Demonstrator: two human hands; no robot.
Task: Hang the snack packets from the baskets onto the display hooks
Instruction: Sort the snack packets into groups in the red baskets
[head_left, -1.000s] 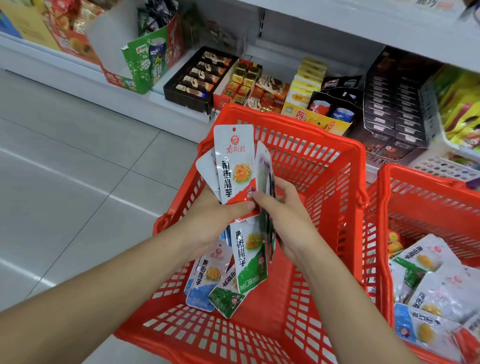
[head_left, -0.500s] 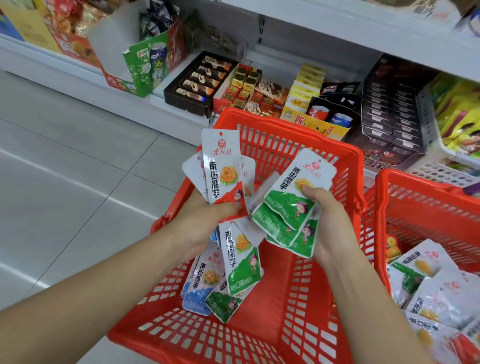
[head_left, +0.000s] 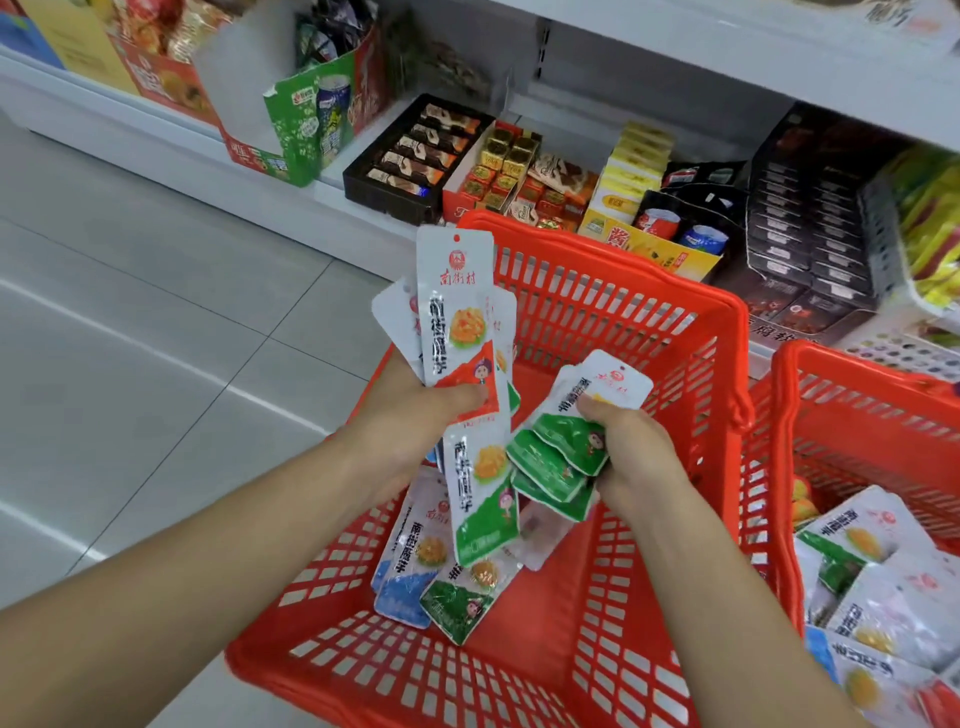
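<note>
A person stands over two red baskets on a shop floor, both hands full of snack packets. The left hand (head_left: 415, 410), near nine o'clock of the near basket (head_left: 597, 270), has its fingers curled round a fan of packets (head_left: 457, 312), with the thumb pressed across the front. A red-cornered packet stands upright on top, hang hole uppermost, and a green-cornered one dangles below the hand.

Close by at three o'clock, the right hand (head_left: 628, 441) has its fingers wrapped round a bunch of green packets (head_left: 561, 452), their tops tilted toward two o'clock. The split looks like sorting by flavour, with tops lined up so the holes can slide onto a hook together.

A few loose packets (head_left: 415, 561) lie in the near basket at six o'clock, under the hands. A second basket (head_left: 857, 374) at three o'clock holds more packets (head_left: 883, 571). A shelf (head_left: 156, 140) of boxed sweets runs along twelve o'clock. No display hooks are in view, so hanging seems not yet begun.
</note>
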